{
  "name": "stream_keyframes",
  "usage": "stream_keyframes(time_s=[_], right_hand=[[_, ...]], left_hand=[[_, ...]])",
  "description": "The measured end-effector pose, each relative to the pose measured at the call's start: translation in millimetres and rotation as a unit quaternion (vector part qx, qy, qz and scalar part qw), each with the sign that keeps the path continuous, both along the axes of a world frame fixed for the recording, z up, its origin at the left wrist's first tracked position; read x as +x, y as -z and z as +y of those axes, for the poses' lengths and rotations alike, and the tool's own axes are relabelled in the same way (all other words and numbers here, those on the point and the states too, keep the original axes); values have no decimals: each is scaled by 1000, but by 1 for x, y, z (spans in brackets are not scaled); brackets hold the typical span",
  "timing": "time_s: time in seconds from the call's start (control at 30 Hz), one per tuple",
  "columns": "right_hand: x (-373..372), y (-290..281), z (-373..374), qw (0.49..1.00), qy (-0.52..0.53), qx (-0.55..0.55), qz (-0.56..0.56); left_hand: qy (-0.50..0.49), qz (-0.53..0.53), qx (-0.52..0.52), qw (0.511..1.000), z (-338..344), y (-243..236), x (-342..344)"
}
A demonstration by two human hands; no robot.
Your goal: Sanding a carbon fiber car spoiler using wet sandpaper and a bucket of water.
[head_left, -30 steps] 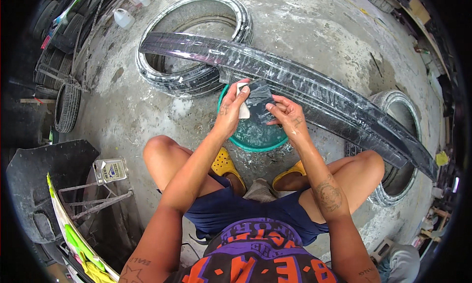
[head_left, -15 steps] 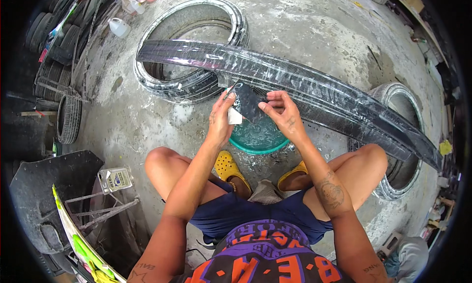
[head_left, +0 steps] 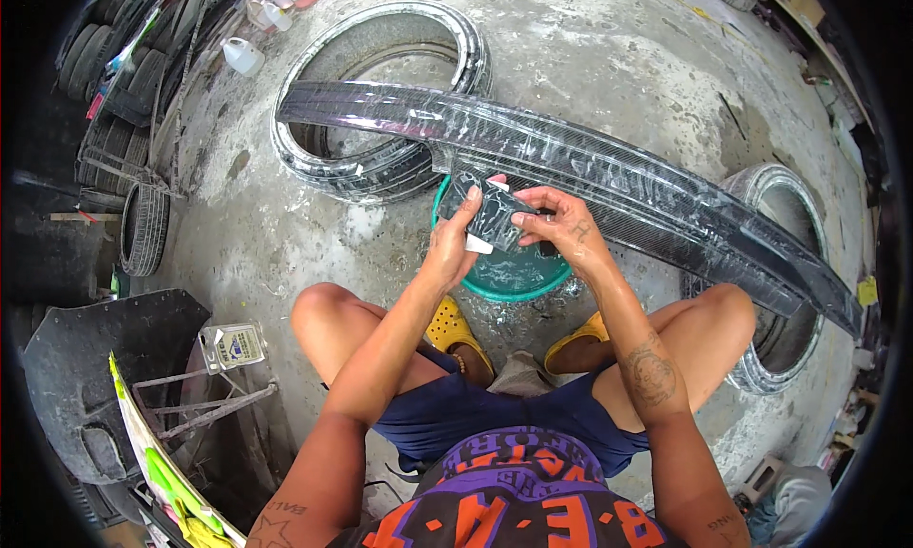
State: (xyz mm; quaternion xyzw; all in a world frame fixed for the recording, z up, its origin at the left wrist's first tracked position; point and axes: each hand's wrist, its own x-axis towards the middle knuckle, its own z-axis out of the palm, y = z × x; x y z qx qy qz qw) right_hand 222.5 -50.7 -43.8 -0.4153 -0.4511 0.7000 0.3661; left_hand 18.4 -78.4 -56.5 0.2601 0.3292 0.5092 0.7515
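My left hand (head_left: pixel 455 236) is closed on a dark, wet-looking sheet of abrasive paper (head_left: pixel 487 211) and a white block (head_left: pixel 478 244) that shows from beneath it. At the sheet's right edge, my right hand (head_left: pixel 561 226) pinches it with thumb and fingers. Both are held over a green basin (head_left: pixel 514 285) of cloudy liquid between my bent legs. Just beyond lies a long glossy carbon-fibre panel (head_left: pixel 609 172), streaked white, spanning two tyres, a larger one (head_left: pixel 390 182) at back left and another (head_left: pixel 766 377) at the right.
Stacked tyres (head_left: pixel 143 77) and a metal frame stand along the left, with plastic jugs (head_left: pixel 243 59) near them. A dark curved panel (head_left: pixel 76 358) and a small stand (head_left: pixel 190 405) are at lower left. Grey fabric and a concrete block (head_left: pixel 764 477) sit at lower right.
The white block is now mostly covered by the dark sheet. My right fingers, apart at the sheet's edge half a second ago, have closed on it. The view has shifted slightly.
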Motion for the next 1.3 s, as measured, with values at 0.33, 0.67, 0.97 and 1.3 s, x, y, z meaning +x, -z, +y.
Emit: stream_keyframes(time_s=[0.33,0.67,0.97,1.3], right_hand=[[-3,-3,0,997,10,79,-13],[-2,-5,1,991,13,121,-63],[4,12,-1,987,120,109,-18],[21,51,-10,883,-147,246,-373]], left_hand=[[-16,-38,-69,997,1,-5,-3],[-36,-50,-82,995,1,-14,-2],[63,154,54,985,-7,-29,-5],[152,732,212,629,0,72,1]])
